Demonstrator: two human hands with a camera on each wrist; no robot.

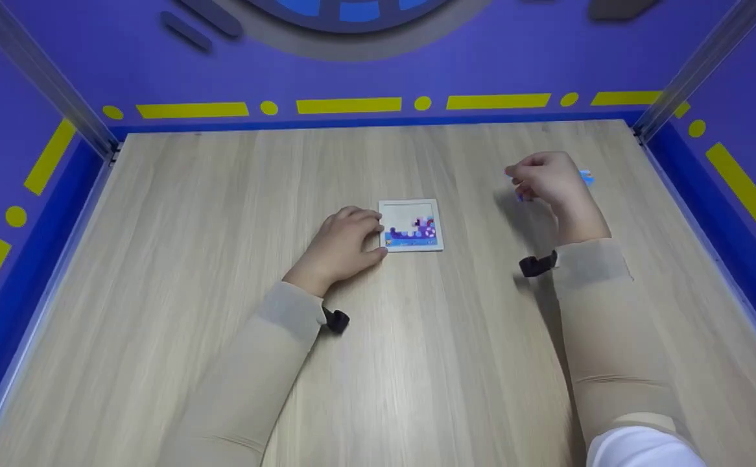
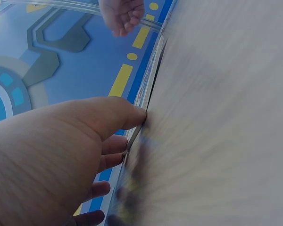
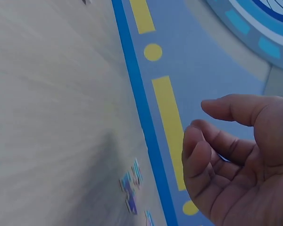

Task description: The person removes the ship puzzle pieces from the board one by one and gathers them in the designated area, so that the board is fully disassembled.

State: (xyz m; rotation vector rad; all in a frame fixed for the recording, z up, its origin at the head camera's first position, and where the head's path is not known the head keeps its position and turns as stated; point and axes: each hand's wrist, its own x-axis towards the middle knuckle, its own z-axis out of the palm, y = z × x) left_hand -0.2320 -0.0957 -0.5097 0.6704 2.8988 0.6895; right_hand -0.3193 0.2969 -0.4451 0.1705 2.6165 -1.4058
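Note:
A small square jigsaw puzzle (image 1: 412, 242) in a white frame lies on the table, its lower part filled with blue and purple pieces and its upper left part blank white. My left hand (image 1: 349, 243) holds the frame by its near left corner, with the thumb at the corner and fingertips along the left edge. To the right, my right hand (image 1: 550, 180) hovers above the table with fingers loosely curled. In the right wrist view, nothing shows between its thumb and fingers. Loose jigsaw pieces (image 3: 130, 194) lie beneath that hand, partly hidden by it in the head view.
Another loose piece (image 1: 587, 176) shows just right of the right wrist. The wooden table (image 1: 235, 194) is bounded by blue-purple walls (image 1: 352, 81) with yellow marks at the back and both sides. Each wrist carries a small black camera (image 1: 336, 320).

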